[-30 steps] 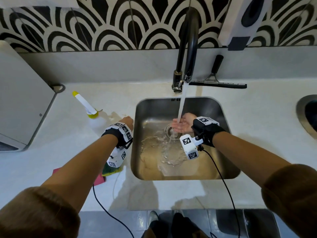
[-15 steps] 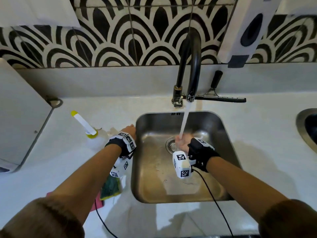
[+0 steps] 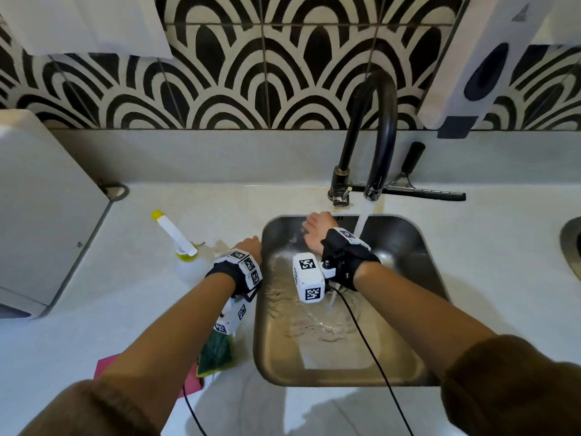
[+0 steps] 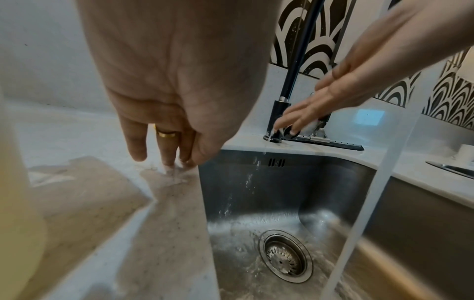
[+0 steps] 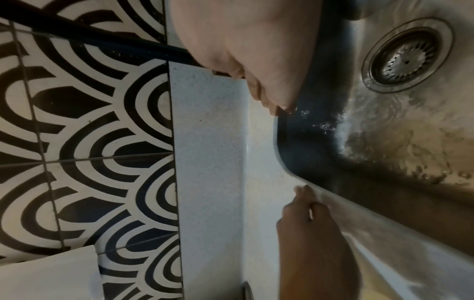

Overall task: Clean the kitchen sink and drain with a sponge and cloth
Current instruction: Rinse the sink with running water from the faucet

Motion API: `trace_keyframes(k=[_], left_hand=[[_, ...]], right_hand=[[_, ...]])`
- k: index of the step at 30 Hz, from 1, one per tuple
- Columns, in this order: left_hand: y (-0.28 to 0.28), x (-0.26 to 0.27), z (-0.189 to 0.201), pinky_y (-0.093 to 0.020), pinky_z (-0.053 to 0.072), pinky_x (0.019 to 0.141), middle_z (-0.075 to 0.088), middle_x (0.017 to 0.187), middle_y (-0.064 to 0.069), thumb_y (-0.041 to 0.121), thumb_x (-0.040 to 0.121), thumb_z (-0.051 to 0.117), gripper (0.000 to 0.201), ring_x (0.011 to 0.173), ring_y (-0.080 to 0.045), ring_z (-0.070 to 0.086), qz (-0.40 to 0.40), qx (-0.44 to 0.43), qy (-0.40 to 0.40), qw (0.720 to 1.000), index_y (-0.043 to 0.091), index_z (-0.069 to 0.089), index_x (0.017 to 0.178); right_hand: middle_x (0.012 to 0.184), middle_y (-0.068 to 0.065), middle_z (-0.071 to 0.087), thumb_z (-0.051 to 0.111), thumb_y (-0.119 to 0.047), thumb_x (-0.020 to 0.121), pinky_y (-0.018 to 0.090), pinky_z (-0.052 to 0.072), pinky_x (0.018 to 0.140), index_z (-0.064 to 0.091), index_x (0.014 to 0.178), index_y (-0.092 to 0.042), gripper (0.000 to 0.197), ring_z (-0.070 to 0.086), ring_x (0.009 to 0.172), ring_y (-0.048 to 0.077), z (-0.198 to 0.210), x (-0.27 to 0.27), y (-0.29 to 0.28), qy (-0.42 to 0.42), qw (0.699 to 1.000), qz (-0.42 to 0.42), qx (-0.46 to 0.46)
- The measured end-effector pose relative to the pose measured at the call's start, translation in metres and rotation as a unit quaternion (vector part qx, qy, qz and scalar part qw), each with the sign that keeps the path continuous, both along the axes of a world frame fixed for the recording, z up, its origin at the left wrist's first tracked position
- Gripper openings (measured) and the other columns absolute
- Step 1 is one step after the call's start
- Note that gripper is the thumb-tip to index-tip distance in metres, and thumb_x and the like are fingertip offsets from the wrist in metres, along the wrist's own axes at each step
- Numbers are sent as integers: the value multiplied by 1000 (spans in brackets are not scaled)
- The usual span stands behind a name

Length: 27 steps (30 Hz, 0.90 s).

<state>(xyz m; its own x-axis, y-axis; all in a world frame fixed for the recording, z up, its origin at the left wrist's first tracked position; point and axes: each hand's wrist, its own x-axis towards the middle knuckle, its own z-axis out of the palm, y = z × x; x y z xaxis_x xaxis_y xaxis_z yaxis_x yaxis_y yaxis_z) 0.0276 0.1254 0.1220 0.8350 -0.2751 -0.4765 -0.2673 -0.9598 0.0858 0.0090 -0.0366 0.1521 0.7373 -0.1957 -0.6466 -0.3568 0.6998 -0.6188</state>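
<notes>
Water runs from the black faucet [image 3: 382, 127] into the steel sink [image 3: 421, 278] and swirls over its floor around the drain [image 4: 284, 255]. My right hand [image 3: 317, 228] is at the sink's back rim. Its fingers are straight and reach the faucet base, seen in the left wrist view [image 4: 307, 109], and it holds nothing. My left hand [image 3: 251, 243] rests with straight fingertips [image 4: 164, 150] on the wet counter by the sink's left edge. A green and yellow sponge [image 3: 217, 354] and a pink cloth [image 3: 103, 366] lie on the counter under my left forearm.
A spray bottle [image 3: 185, 256] with a yellow-tipped nozzle stands left of the sink. A black squeegee [image 3: 424, 193] lies behind the faucet. A white appliance [image 3: 41, 221] fills the far left, and a wall dispenser [image 3: 484, 67] hangs at upper right. Another basin [image 3: 572, 247] shows at the right edge.
My right hand left the water stream over the drain and moved to the back rim beside the faucet base. The left hand stayed on the counter.
</notes>
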Motion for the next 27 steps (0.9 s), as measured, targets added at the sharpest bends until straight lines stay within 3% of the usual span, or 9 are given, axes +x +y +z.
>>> trace_keyframes(k=[6, 7, 9, 10, 12, 17, 21, 25, 27], left_hand=[[0, -1, 0, -40, 45, 89, 50, 127, -22, 12, 98, 38, 32, 115, -40, 53, -2, -7, -10, 1000, -2, 42, 127], [0, -1, 0, -41, 45, 90, 50, 127, -22, 12, 98, 37, 33, 115, -40, 53, -2, -8, -9, 1000, -2, 42, 127], [-1, 0, -1, -41, 45, 91, 51, 128, -22, 14, 99, 36, 34, 116, -40, 53, 6, -11, -6, 1000, -2, 41, 128], [-1, 0, -1, -41, 44, 91, 51, 128, -23, 14, 99, 35, 35, 116, -40, 53, 8, -11, -6, 1000, -2, 41, 129], [-2, 1, -2, -41, 44, 93, 50, 129, -23, 15, 99, 35, 35, 118, -39, 52, 8, -9, -10, 1000, -2, 41, 130], [-2, -2, -3, -40, 43, 96, 49, 130, -21, 15, 99, 37, 35, 119, -39, 51, -13, 1, -36, 999, 0, 44, 129], [-2, -1, -5, -40, 44, 94, 51, 129, -20, 16, 98, 39, 35, 117, -38, 53, -9, 4, -36, 999, 1, 45, 129], [-3, 1, -8, -39, 44, 93, 51, 129, -21, 16, 98, 39, 35, 117, -38, 53, 6, -5, -29, 1000, 1, 45, 128], [-4, 2, -11, -41, 44, 94, 52, 128, -21, 16, 97, 40, 34, 117, -38, 53, 12, -7, -27, 1000, 1, 44, 128]], right_hand=[[143, 13, 43, 7, -26, 104, 36, 30, 108, 36, 139, -2, 52, 40, 135, 25, -24, -49, -5, 51, 996, -53, 48], [129, 13, 53, 9, -25, 104, 35, 37, 99, 45, 131, -3, 51, 49, 125, 24, -34, -56, -11, 63, 994, -68, 52], [78, 10, 64, 16, -19, 102, 27, 43, 68, 61, 88, -6, 49, 61, 78, 19, -49, -67, -22, 92, 989, -101, 59], [53, 6, 57, 19, -17, 101, 22, 40, 53, 61, 63, -9, 57, 55, 54, 16, -54, -71, -27, 91, 987, -112, 69], [32, 1, 44, 20, -18, 101, 13, 35, 36, 54, 37, -11, 72, 46, 33, 14, -58, -75, -36, 75, 985, -130, 90], [59, 4, 39, 18, -16, 101, 19, 38, 38, 41, 67, -7, 42, 34, 53, 13, -41, -77, -55, 91, 988, -80, 93], [36, 4, 44, 25, -9, 98, 14, 36, 32, 41, 63, -8, 39, 41, 45, 11, -35, -72, -69, 117, 990, 6, 82], [38, 4, 42, 37, -6, 90, 15, 37, 37, 46, 38, -6, 52, 41, 39, 12, -29, -69, -77, 83, 986, 116, 87], [41, 3, 44, 40, -8, 86, 14, 38, 37, 47, 42, -9, 45, 43, 34, 12, -25, -70, -83, 74, 972, 211, 75]])
